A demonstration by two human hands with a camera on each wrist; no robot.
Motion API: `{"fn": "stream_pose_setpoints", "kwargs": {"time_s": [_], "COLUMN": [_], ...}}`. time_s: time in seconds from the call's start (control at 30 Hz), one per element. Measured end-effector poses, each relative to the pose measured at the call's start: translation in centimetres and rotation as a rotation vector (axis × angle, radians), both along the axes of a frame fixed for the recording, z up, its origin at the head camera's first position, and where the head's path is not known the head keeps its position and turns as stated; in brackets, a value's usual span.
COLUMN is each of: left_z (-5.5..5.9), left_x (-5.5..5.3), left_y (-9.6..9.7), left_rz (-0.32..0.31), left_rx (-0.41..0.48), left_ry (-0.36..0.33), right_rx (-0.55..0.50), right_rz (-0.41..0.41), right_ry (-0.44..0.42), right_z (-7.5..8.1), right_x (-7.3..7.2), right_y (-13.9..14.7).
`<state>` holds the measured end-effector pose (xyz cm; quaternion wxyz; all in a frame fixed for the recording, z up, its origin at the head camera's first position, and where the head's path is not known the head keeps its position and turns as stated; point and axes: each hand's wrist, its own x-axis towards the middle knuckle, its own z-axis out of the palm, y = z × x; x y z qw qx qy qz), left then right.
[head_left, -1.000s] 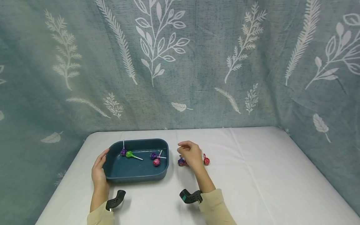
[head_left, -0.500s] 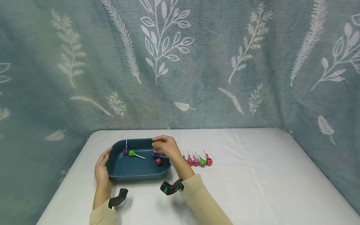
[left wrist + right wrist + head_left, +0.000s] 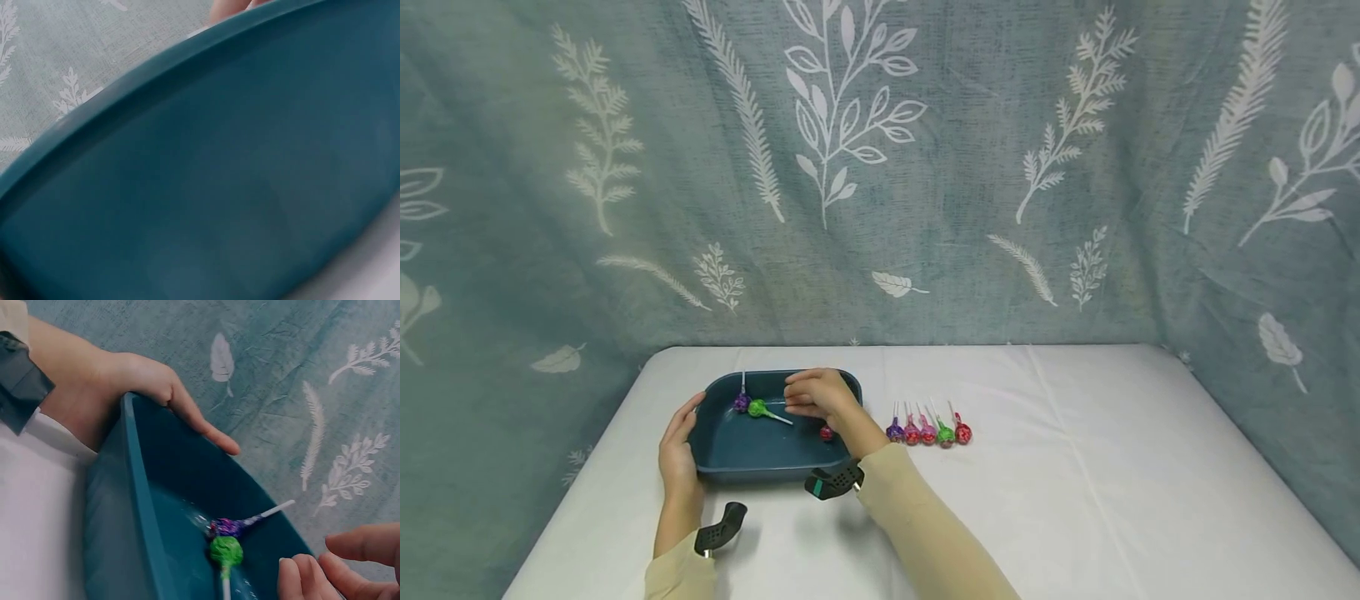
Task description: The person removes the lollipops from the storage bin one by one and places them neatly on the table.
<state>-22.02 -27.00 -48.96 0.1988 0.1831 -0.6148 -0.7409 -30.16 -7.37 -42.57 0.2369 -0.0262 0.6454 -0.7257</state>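
Observation:
The dark teal bin (image 3: 752, 475) is flanked on its left by my left hand (image 3: 679, 454), its fingers resting along the outer wall. Over the bin's right half hovers my right hand (image 3: 823, 398), fingers bent; whether they hold a lollipop I cannot tell. Inside lie a purple lollipop (image 3: 742, 403) and a green lollipop (image 3: 757, 408), seen close together in the right wrist view. A red lollipop (image 3: 826, 433) shows just below the right hand, which hides that part of the bin. The left wrist view is mostly filled by the bin's side.
Right of the bin, several lollipops lie in a row on the white tablecloth (image 3: 1037, 517): purple (image 3: 895, 431), red (image 3: 912, 433), pink (image 3: 928, 434), green (image 3: 945, 436) and red (image 3: 962, 432). A leaf-patterned curtain (image 3: 940, 183) hangs behind and at both sides.
My right hand has moved left from above the lollipop row to over the bin, uncovering the row and covering the bin's purple lollipop. My left hand stays against the bin.

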Motion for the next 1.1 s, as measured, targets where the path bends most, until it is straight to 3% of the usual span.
{"fn": "stream_pose_setpoints", "kwargs": {"time_s": [0.3, 0.7, 1.1], "left_z": [0.0, -0.1, 0.0], "left_x": [0.0, -0.3, -0.4], "left_y": [-0.2, -0.1, -0.3], "left_rz": [0.008, -0.009, 0.005], "left_rx": [-0.002, -0.003, 0.001], "left_ry": [-0.015, 0.004, -0.007], "right_rx": [-0.025, -0.048, -0.024], "right_rz": [0.102, 0.121, 0.165], "right_ry": [-0.118, -0.231, -0.198], "right_z": [-0.9, -1.9, -2.4], "right_x": [0.3, 0.2, 0.1], "right_y": [-3.5, -4.9, -5.2]}}
